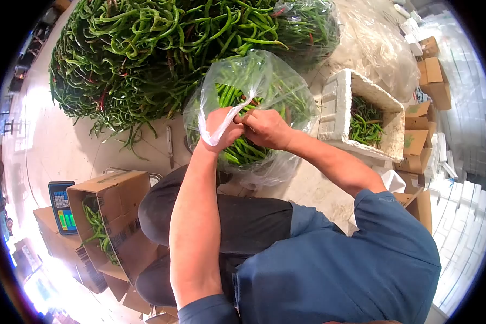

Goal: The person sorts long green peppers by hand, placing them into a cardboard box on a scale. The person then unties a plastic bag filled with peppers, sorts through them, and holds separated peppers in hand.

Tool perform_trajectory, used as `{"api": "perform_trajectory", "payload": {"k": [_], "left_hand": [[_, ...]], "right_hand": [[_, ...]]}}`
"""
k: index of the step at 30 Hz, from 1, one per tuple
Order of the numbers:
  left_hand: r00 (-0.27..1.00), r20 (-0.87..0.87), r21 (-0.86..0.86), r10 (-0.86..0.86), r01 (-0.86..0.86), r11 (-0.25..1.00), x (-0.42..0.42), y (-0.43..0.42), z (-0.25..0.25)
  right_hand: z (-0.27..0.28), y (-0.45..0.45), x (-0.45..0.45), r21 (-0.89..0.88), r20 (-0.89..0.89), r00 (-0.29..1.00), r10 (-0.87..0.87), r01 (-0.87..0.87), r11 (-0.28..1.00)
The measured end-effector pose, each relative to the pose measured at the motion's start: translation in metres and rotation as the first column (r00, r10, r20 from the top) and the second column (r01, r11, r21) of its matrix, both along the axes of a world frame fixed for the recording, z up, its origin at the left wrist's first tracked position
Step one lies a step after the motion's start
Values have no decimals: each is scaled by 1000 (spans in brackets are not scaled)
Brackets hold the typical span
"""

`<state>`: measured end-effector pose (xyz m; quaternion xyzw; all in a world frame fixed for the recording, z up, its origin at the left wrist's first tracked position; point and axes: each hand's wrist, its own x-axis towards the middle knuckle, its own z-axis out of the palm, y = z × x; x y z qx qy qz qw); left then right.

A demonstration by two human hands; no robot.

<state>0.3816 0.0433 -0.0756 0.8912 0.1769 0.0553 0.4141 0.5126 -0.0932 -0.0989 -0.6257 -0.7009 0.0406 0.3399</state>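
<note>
A clear plastic bag (294, 97) holding long green peppers (244, 152) stands in front of my knees. My left hand (223, 125) is at the bag's mouth, and a white gathered strip of the bag (213, 139) loops over its wrist. Against it, my right hand (266, 128) meets the left with bent fingers. Both hands are closed, fingertips together above the peppers. What lies between the fingertips is hidden. Behind the bag rises a large heap of green peppers (129, 59), with a few red ones among them.
On the right is a white foam box (335, 110) with some peppers inside. Cardboard boxes (434, 81) line the far right. At left, an open carton (121, 197) contains peppers beside a digital scale display (63, 208). A knife-like tool (169, 147) lies on the floor.
</note>
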Motion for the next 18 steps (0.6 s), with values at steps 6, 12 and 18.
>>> {"api": "perform_trajectory", "payload": {"k": [6, 12, 18], "left_hand": [[995, -96, 49, 41, -36, 998, 3, -7, 10], [991, -121, -219, 58, -84, 972, -3, 4, -4], [987, -147, -158, 66, -89, 983, -7, 15, -15]], "right_hand": [[5, 2, -3, -102, 18, 1000, -1, 3, 995], [11, -5, 4, -227, -238, 971, 0, -55, 972], [13, -16, -8, -270, -900, 350, -260, 21, 963]]}}
